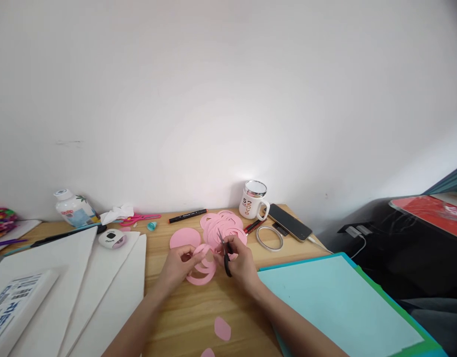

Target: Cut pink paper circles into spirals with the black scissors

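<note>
Pinched in my left hand (179,265) is a pink paper cutout (201,279) with curved openings, held just above the wooden table. My right hand (238,260) grips black-handled scissors (227,260), their blades pointing up and away over the pink pieces. Behind both hands lies a heap of pink paper rings (218,225). Left of the heap sits a whole pink paper disc (185,238). Nearer to me, a small pink scrap (223,328) rests on the wood, with part of another at the bottom edge.
Beyond the heap stand a white mug (251,203) and a black marker (187,215). A phone (291,222) and a roll of tape (269,238) are to the right, above a light-blue sheet (336,307). White boards (112,297) and a bottle (75,208) occupy the left.
</note>
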`<control>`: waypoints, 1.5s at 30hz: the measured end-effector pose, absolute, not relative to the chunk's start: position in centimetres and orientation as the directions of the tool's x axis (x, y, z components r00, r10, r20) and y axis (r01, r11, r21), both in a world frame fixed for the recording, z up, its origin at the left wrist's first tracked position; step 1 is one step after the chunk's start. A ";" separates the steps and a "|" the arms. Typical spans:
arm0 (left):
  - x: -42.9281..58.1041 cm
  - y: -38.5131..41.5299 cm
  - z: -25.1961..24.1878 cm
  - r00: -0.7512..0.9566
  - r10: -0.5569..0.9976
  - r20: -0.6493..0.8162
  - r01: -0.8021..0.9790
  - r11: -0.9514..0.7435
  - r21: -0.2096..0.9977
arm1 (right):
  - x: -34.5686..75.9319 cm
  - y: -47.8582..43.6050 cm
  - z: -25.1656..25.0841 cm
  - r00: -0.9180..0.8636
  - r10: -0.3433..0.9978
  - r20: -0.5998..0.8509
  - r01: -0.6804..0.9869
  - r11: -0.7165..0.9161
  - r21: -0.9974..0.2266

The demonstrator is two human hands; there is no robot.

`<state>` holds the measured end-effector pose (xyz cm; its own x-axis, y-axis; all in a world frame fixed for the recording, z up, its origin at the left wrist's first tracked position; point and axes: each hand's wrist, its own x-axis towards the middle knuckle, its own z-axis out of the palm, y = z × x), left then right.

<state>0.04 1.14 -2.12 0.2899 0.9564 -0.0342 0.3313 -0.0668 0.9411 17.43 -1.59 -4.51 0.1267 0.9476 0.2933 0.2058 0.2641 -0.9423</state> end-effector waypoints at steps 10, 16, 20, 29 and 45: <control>0.3 0.7 -0.7 0.186 0.981 -0.046 0.032 0.041 0.999 | 17.4 -1.0 -3.6 0.029 0.999 0.031 -0.365 0.039 -0.930; 0.3 0.8 -0.5 0.181 0.983 -0.026 0.077 0.012 0.997 | 17.4 -0.8 -3.9 0.106 0.994 0.003 -0.391 0.045 -0.919; 0.4 0.9 -0.8 0.187 0.982 -0.015 0.073 0.002 0.997 | 17.4 -0.7 -4.0 0.103 0.995 0.016 -0.392 0.056 -0.918; -0.7 1.6 -2.1 0.073 0.979 0.191 0.346 -0.205 0.916 | 17.7 -0.7 -3.8 0.151 0.989 0.005 -0.350 0.058 -0.935; -2.4 3.0 -3.6 0.241 0.903 0.356 0.739 -0.409 0.536 | 21.9 1.4 -4.9 0.502 0.864 0.026 -0.145 0.115 -0.983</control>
<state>-2.41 3.02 -3.56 0.2412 0.9028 0.3562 0.7388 -0.4088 0.5358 21.93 1.37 -4.86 0.5021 0.8644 0.0264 -0.1455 0.1145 -0.9827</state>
